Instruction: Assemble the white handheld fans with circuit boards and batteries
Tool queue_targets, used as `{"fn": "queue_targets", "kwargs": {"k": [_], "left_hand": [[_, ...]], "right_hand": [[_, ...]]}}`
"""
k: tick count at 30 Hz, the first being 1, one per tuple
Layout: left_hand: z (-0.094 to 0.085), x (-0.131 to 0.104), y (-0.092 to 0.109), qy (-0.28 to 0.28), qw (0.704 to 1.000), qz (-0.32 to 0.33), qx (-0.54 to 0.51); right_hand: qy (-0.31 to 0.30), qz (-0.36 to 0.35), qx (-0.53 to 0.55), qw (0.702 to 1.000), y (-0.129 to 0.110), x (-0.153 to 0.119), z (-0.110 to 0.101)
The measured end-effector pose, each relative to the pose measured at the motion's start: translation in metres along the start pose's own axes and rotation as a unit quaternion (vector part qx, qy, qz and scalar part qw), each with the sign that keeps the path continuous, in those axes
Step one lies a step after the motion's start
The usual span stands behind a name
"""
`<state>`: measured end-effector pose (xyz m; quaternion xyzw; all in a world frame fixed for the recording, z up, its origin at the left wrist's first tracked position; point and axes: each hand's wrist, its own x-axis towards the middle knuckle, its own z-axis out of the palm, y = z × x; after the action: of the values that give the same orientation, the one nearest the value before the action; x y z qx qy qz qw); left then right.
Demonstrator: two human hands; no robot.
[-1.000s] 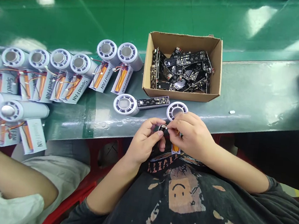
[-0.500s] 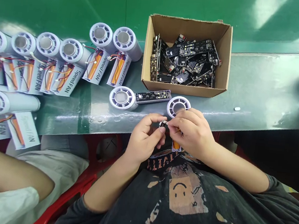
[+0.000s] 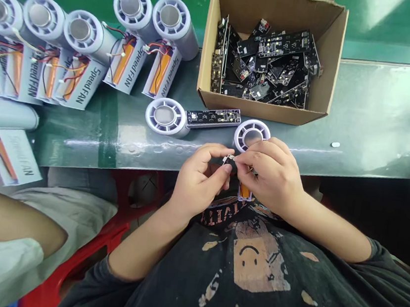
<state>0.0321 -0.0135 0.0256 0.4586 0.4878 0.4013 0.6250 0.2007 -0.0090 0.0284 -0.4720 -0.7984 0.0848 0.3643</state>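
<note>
My left hand point(image 3: 199, 180) is closed on a black circuit board point(image 3: 228, 160), held upright so that mostly its end shows. Thumb and fingertips of my right hand point(image 3: 275, 172) pinch a tiny pale wire plug point(image 3: 234, 158) against that end; the fingers largely hide it. Beneath my right hand, a light purple handheld fan point(image 3: 253, 129) lies at the table edge. Its handle sticks out toward me, open, with an orange battery point(image 3: 245, 192) inside. To the left lies another fan point(image 3: 165, 117) with a circuit board point(image 3: 213, 118) set in its handle.
A cardboard box point(image 3: 262, 112) full of circuit boards stands behind my hands. Several fans with open handles and loose wires, such as this one point(image 3: 169, 17), line the left. A small white piece point(image 3: 335, 144) lies right. Another person's arm point(image 3: 14, 217) is at lower left.
The view has shifted, so the box and fans appear higher and larger. My hands stay together at the board's end, with the same hold.
</note>
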Motion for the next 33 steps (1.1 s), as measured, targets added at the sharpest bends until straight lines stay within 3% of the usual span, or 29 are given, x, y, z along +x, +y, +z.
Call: {"fn": "queue_targets", "kwargs": {"k": [8,15,24,28,31,33], "left_hand": [[0.001,0.001,-0.003,-0.003,1.0,0.006,0.006],[0.003,-0.001,-0.007,0.0,0.998,0.055,0.033],[0.006,-0.002,-0.008,0.015,0.987,0.145,0.069],[0.0,0.002,-0.009,0.002,0.995,0.099,0.017],[-0.005,0.005,-0.013,-0.004,0.999,0.039,-0.031],[-0.006,0.006,-0.016,-0.013,0.998,0.014,-0.056]], "right_hand": [[0.008,-0.006,-0.01,1.0,0.0,0.0,0.001],[-0.003,-0.014,-0.01,1.0,0.001,-0.001,-0.001],[-0.025,0.034,0.076,0.996,0.004,0.009,-0.009],[0.032,0.03,0.149,0.988,0.02,0.011,-0.021],[-0.028,-0.05,0.155,0.986,0.03,0.004,-0.027],[-0.08,-0.099,0.089,0.988,0.032,-0.003,-0.025]]}}
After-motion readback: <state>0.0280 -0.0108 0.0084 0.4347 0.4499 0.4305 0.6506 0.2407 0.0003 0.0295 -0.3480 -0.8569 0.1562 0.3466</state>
